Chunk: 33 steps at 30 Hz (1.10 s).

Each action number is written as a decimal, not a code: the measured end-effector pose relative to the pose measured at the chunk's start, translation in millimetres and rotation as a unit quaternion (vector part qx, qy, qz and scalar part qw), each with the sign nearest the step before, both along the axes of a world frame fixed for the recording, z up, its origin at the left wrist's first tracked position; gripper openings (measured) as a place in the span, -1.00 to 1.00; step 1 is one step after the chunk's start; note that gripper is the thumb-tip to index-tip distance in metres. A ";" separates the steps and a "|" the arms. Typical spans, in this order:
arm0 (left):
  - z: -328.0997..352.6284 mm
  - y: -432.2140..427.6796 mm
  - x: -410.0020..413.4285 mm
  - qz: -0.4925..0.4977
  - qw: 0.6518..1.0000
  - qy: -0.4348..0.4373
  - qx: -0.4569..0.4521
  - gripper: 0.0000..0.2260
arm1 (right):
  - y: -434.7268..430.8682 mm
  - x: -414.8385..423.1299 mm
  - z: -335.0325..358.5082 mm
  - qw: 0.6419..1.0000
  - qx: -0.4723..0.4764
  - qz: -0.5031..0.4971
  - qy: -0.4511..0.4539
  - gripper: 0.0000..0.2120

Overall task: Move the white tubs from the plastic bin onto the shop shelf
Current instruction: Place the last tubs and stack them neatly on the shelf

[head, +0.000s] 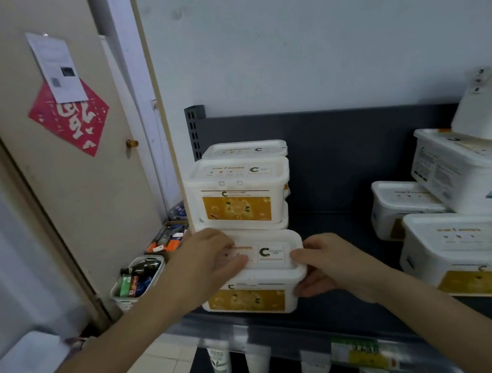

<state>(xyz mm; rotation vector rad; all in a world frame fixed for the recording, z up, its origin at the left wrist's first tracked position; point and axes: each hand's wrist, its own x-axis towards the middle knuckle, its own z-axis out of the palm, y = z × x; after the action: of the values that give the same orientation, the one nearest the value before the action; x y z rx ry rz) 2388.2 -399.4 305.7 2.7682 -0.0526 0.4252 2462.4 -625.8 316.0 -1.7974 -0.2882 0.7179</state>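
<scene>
A white tub (253, 297) with a yellow label sits at the front edge of the dark shelf (338, 232), held between both hands. The left hand (211, 256) lies on the left half of the lid, its fingers nearly straight and close together, flat over the printed strip. The right hand (326, 265) grips the tub's right end: the thumb lies on the lid rim and the other fingers are curled round the side wall below it. Just behind the tub stands a stack (236, 192) of like tubs, the upper one showing its yellow front; whether the stack touches the tub cannot be told. One more lid (244, 150) shows behind that, near the shelf's back panel. Well apart to the right is a pile (456, 255) of further tubs, the upper ones tilted and askew. Below the shelf's front rail are white cups (258, 362). To the left is a beige door (77, 195) bearing a red paper cutout (73, 124), with a white sheet (57, 66) stuck over the cutout's top corner. On the floor near the door stands a white basket (125, 299) holding bottles and small packs.
</scene>
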 end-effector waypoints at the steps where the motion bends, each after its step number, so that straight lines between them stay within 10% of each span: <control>1: -1.3 4.1 -2.5 0.039 0.999 -0.009 0.002 -0.54 | 4.4 -1.3 -0.9 1.000 0.007 -0.007 0.008 -0.80; 15: 0.0 12.7 9.8 0.173 0.985 -0.004 0.021 -0.71 | 22.8 -6.7 -4.2 0.999 0.010 -0.040 0.002 -0.81; 19: 6.8 5.6 7.9 0.161 0.967 -0.004 0.196 -0.71 | 16.0 -8.3 -0.3 0.996 -0.039 -0.030 -0.074 -0.78; 26: 17.0 -91.0 28.2 -0.033 0.973 -0.211 0.091 -0.78 | -51.0 -5.6 17.7 0.940 -0.104 -0.109 -0.308 -0.85; 33: 11.2 -207.7 77.0 -0.153 0.985 -0.056 -0.055 -0.77 | -155.6 3.5 16.4 0.822 -0.220 -0.255 -0.460 -0.77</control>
<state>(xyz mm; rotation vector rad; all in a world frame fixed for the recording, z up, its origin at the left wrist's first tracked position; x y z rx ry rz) 2465.2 -607.0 316.9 2.5673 -0.4602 0.4845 2465.9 -781.4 332.4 -2.4271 -0.2533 -0.5683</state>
